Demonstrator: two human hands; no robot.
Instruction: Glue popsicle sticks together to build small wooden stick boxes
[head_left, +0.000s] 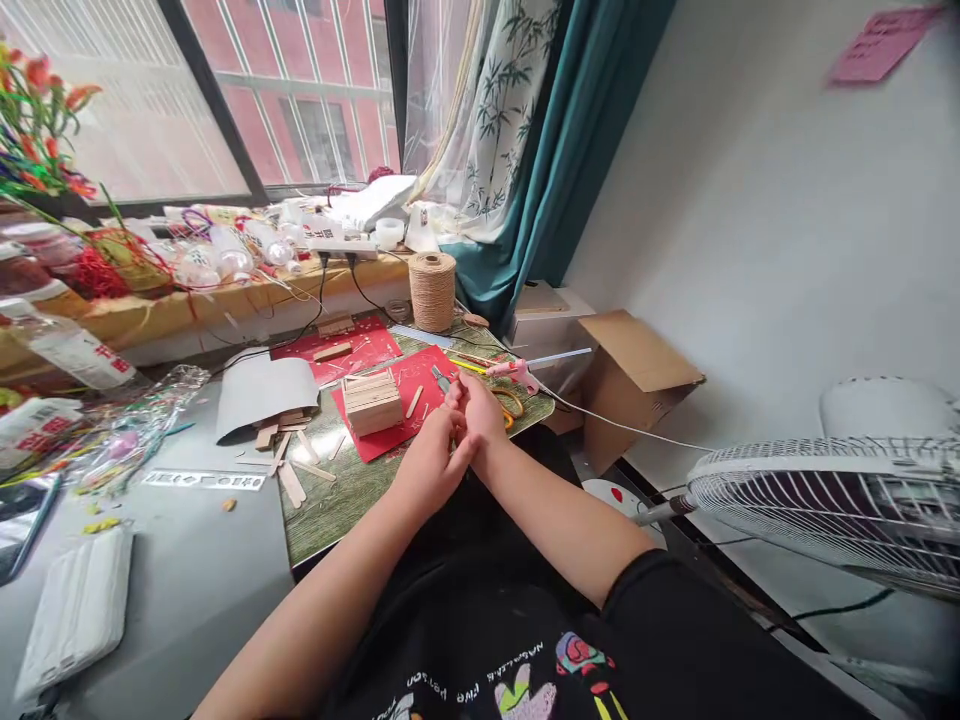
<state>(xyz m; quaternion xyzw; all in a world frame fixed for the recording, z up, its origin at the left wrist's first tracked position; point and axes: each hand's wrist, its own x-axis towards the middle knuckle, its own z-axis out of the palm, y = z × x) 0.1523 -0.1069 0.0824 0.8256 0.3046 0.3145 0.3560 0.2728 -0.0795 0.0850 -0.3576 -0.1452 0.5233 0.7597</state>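
Note:
My left hand [433, 455] and my right hand [481, 408] meet over the front edge of the small table, their curled fingers touching. Whatever lies between the fingers is hidden. A small grey metal tool [441, 379] shows right beside my right fingertips; I cannot tell whether it is held or lying there. Left of my hands, a box built of wooden craft sticks [373, 403] stands on a red sheet [367, 447]. One loose craft stick [415, 402] lies between the box and my hands. Scissors with yellow handles [511, 405] are partly behind my right hand.
A pink glue gun [514, 371] lies right of my hands, its cord running toward a fan [825, 500]. Behind stands a twine spool [433, 292]. Scattered craft sticks [292, 484] and a curved grey sheet [266, 395] lie left. An open cardboard box [637, 365] stands right.

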